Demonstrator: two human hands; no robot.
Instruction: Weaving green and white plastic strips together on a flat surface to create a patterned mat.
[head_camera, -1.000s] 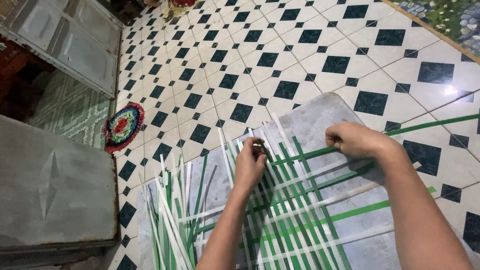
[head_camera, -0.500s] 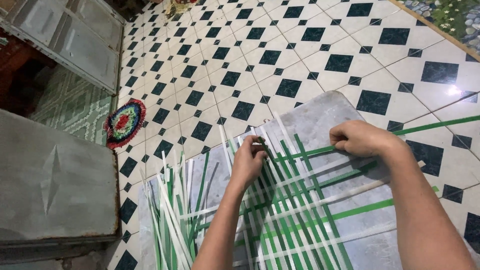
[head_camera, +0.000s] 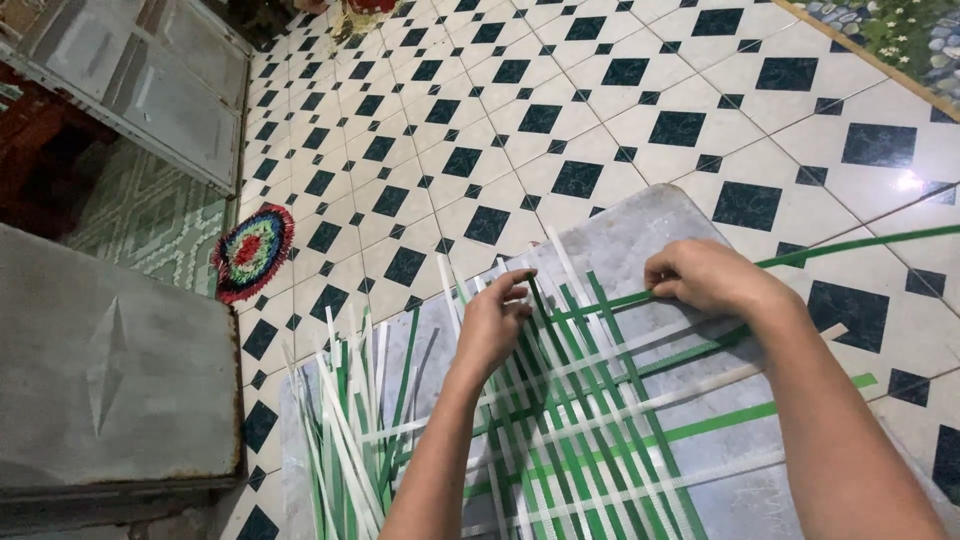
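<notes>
A half-woven mat of green and white strips (head_camera: 590, 420) is spread on a grey sheet (head_camera: 640, 235) over the tiled floor (head_camera: 560, 90). The left hand (head_camera: 495, 325) is laid flat on the weave, fingers loose, clasping nothing. At its 3 o'clock, the right hand (head_camera: 705, 275) is pinched shut on a green strip (head_camera: 860, 245). A round multicoloured rug (head_camera: 252, 250) is seen at 9 o'clock.

A round multicoloured mat (head_camera: 252, 250) lies on the black-and-white tiled floor (head_camera: 560, 110) near a grey metal door (head_camera: 150, 90).
</notes>
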